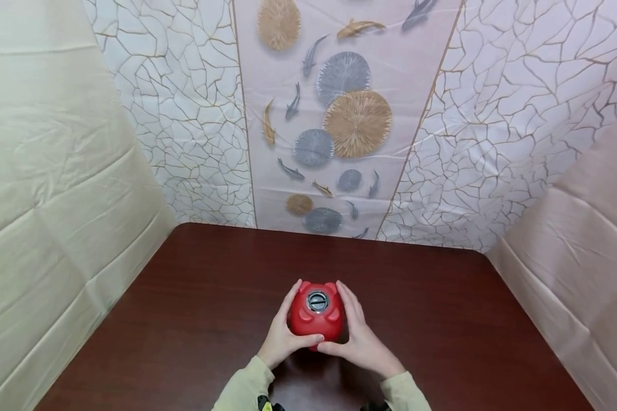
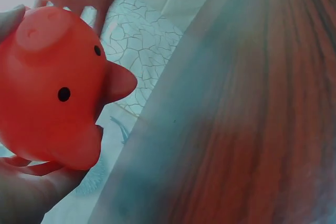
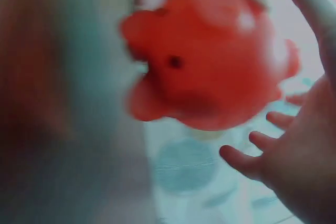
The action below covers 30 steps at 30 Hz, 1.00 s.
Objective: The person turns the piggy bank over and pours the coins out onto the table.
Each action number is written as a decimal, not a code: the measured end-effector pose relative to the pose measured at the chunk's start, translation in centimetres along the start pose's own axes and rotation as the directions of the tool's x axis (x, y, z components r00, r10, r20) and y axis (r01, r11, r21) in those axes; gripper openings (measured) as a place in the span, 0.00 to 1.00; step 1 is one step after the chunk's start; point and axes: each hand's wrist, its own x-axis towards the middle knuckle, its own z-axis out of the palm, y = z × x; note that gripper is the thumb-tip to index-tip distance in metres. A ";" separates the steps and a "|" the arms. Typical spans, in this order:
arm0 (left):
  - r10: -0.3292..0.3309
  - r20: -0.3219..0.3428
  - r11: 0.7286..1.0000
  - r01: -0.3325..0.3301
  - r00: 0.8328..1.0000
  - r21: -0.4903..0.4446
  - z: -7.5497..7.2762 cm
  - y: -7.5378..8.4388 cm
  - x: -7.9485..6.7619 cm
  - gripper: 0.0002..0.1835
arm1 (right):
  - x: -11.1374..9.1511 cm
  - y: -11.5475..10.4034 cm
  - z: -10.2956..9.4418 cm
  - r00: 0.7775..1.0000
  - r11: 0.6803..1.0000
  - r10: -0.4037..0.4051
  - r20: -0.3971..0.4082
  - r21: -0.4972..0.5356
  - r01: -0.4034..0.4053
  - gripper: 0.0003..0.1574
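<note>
Within the gripping left hand (image 1: 279, 338), a red piggy bank (image 1: 316, 325) seems mid-handling; steadying likely calls for the spread right hand (image 1: 361, 337).

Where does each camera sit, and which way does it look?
Head: on the person's head, facing forward and down at the red pig, table and wall; left hand, right hand and sleeves show.
Left wrist: on that wrist, viewing the pig's face; both hands partly show.
Right wrist: on that wrist, viewing the blurred pig; both hands again.
Both wrist views share the snout.
</note>
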 end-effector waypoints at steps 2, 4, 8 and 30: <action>0.018 -0.013 1.000 -0.018 1.000 -0.004 0.0 0.0 -0.2 0.56 | 0.4 -1.1 -1.0 0.997 0.995 -0.072 -0.039 -0.072 0.070 0.61; 0.019 -0.023 1.000 -0.019 1.000 0.005 0.1 0.2 -0.3 0.56 | 0.9 -2.3 -1.6 0.980 0.971 -0.175 -0.092 -0.179 0.157 0.46; 0.033 -0.046 0.997 -0.029 0.998 0.071 0.1 0.6 -0.3 0.54 | 2.1 -4.5 -1.9 0.931 0.850 -0.350 -0.107 -0.454 0.268 0.19; 0.104 -0.086 0.971 -0.082 0.991 0.223 0.0 1.0 -0.4 0.54 | 4.1 -4.4 -0.3 0.907 0.713 -0.410 -0.097 -0.654 0.252 0.14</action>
